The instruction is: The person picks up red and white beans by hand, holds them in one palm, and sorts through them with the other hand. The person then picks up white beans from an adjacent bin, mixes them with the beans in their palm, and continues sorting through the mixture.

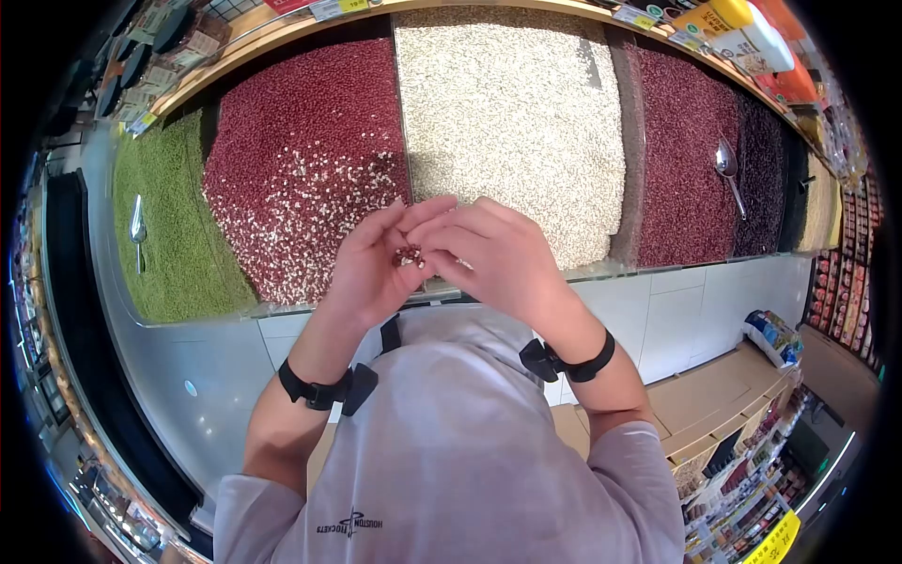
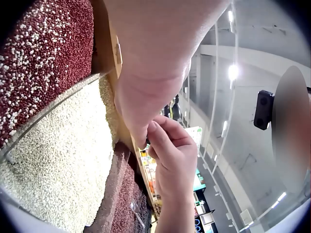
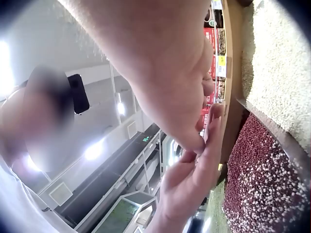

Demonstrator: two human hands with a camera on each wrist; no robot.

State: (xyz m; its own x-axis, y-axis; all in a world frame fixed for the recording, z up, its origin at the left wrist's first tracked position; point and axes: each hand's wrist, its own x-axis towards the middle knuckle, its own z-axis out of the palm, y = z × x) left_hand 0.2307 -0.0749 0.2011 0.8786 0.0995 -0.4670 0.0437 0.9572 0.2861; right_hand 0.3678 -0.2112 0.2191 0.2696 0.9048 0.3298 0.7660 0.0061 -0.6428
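My left hand (image 1: 376, 268) is turned palm up. Dark red beans (image 1: 409, 255) lie in its palm with a few pale grains among them. From the right, my right hand (image 1: 503, 254) reaches over that palm, its fingertips and thumb right at the beans. In the left wrist view the right hand (image 2: 172, 155) has bent fingers, with the tips partly behind the left hand (image 2: 146, 104); what they pinch, if anything, I cannot tell. Both hands are above the front edge of a bin of red beans (image 1: 301, 103), strewn with white grains, and a bin of white grains (image 1: 507, 103).
Green beans (image 1: 169, 216) fill the bin at far left, with a metal scoop (image 1: 138, 226) on them. Dark red beans (image 1: 681, 160) lie to the right, where another scoop (image 1: 726, 164) rests. Clear dividers separate bins. Packaged goods line the wooden shelf (image 1: 235, 61) behind.
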